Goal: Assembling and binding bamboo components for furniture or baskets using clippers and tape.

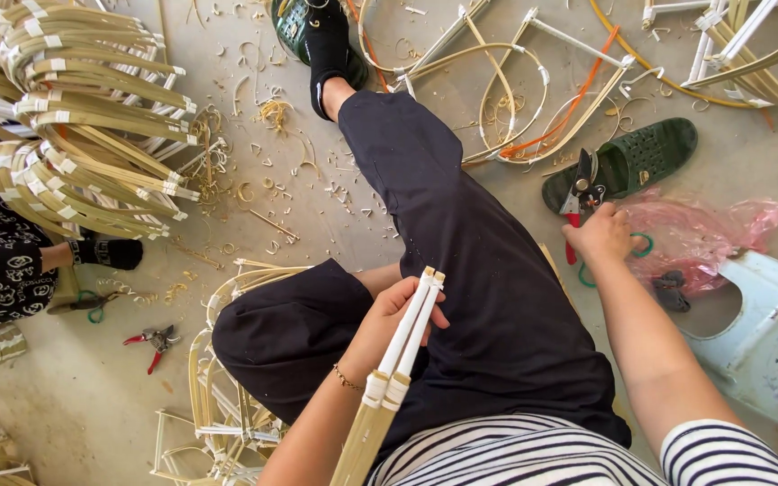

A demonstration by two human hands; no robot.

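Gripping taped bamboo strips (404, 346) in left hand (389, 319), upright.

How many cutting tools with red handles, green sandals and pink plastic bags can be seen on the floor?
Red-handled cutters: 2, one under the right hand at and one on the floor at
Green sandals: 1
Pink plastic bags: 1
Total: 4
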